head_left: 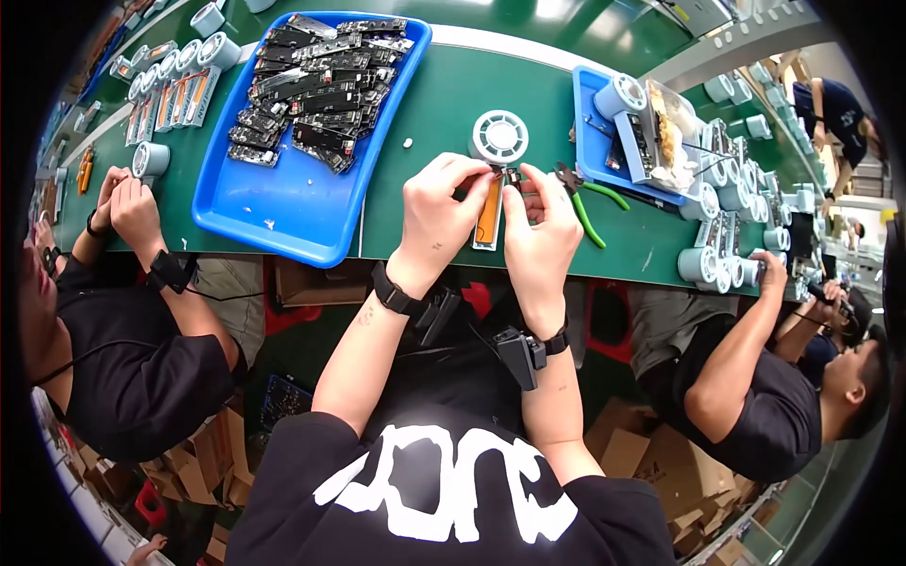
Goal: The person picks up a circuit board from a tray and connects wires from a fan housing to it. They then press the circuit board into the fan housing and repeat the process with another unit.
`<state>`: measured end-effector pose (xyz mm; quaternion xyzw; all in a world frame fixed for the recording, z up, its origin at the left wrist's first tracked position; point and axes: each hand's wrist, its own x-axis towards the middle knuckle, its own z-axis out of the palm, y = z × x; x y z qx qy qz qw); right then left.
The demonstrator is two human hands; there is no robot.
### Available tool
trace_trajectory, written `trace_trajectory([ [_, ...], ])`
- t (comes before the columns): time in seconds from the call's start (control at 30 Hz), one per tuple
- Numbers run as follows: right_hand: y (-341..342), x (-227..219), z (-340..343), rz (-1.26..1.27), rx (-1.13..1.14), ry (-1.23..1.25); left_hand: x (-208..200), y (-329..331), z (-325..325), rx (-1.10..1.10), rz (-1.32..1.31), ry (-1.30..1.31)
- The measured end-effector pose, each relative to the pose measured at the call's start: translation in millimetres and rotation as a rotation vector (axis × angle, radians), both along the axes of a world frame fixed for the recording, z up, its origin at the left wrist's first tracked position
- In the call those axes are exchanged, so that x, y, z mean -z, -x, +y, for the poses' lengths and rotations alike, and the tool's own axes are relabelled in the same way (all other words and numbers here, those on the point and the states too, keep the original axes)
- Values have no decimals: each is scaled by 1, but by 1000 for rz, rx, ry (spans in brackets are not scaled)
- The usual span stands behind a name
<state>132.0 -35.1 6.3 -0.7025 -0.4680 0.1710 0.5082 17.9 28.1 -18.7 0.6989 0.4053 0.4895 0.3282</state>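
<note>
In front of me on the green table lies a light-blue handheld fan housing (500,137), its round slotted head pointing away from me. An orange strip (488,219), which looks like a battery, sits in its open handle. Over the joint of head and handle, my left hand (442,209) has thumb and forefinger pinched; what is between them is too small to make out. My right hand (541,228) pinches a small dark circuit piece (513,176) at the same spot. Fingers hide part of the handle.
A blue tray (274,222) of dark circuit boards (326,85) stands left. Green-handled cutters (590,212) lie right of my hand, by a smaller blue tray (590,160). More fan housings (722,170) stand further right. Co-workers sit at both sides.
</note>
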Motion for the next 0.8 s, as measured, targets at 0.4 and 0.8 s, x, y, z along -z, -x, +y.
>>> trace_trajectory([
  [0.4, 33, 9, 11, -427, 81, -82, 9, 28, 2, 127, -177, 294],
  [0.8, 19, -9, 22, -306, 104, -57, -5, 21, 17, 151, -135, 280],
])
